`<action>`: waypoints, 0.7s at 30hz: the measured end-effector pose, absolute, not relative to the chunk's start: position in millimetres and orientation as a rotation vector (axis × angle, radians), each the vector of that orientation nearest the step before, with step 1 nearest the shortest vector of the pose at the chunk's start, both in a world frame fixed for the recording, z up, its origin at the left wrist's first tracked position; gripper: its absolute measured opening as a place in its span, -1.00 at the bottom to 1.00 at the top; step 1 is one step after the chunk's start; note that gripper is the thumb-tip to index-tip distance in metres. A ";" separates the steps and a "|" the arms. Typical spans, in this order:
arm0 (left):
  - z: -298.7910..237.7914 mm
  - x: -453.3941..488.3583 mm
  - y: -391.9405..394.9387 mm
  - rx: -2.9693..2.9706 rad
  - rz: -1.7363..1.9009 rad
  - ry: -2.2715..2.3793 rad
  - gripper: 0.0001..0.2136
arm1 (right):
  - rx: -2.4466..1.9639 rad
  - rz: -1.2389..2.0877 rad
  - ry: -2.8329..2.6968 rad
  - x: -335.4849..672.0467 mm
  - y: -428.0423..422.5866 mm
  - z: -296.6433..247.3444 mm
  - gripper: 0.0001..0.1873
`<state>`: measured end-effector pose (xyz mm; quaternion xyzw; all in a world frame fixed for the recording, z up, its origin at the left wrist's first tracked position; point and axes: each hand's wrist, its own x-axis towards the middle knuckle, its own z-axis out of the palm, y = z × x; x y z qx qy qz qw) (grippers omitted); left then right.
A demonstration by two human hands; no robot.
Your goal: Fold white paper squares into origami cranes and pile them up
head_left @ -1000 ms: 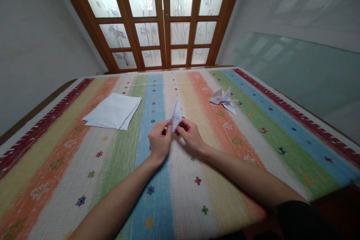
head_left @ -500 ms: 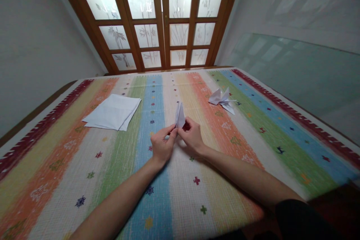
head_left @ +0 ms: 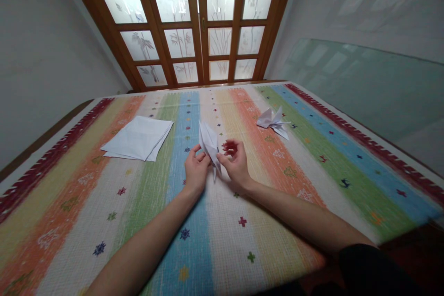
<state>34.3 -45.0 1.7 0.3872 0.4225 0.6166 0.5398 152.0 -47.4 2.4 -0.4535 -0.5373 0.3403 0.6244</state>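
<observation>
A narrow, pointed piece of folded white paper point(head_left: 208, 140) stands tilted over the middle of the table, its tip toward the upper left and two thin points hanging below. My left hand point(head_left: 196, 169) has it pinched near its lower left side. On the other side is my right hand point(head_left: 236, 163), fingers curled but apart from the thumb. That thumb's tip lies at the paper's right edge; whether it presses on it I cannot tell. Farther right rests a folded white paper crane point(head_left: 274, 122) with its wings spread.
A small stack of white paper sheets point(head_left: 138, 138) lies on the left. The striped tablecloth point(head_left: 145, 226) covers the table. Beyond the far edge stand wooden doors with frosted panes point(head_left: 180, 44); a glass panel point(head_left: 364, 83) leans along the right wall.
The folded paper has turned from nearly upright to leaning left, showing a broader face. My right fingers have come away from it and spread; my left hand has shifted slightly left.
</observation>
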 end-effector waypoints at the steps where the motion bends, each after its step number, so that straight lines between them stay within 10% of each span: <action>1: 2.3 33.6 -43.7 0.862 1.469 1.000 -0.54 | -1.035 0.821 -1.219 152.3 -47.5 0.1 -0.57; 21: 4.7 28.2 -41.0 0.821 1.514 1.087 -0.72 | -1.028 1.209 -1.169 150.5 -43.8 -3.8 -0.75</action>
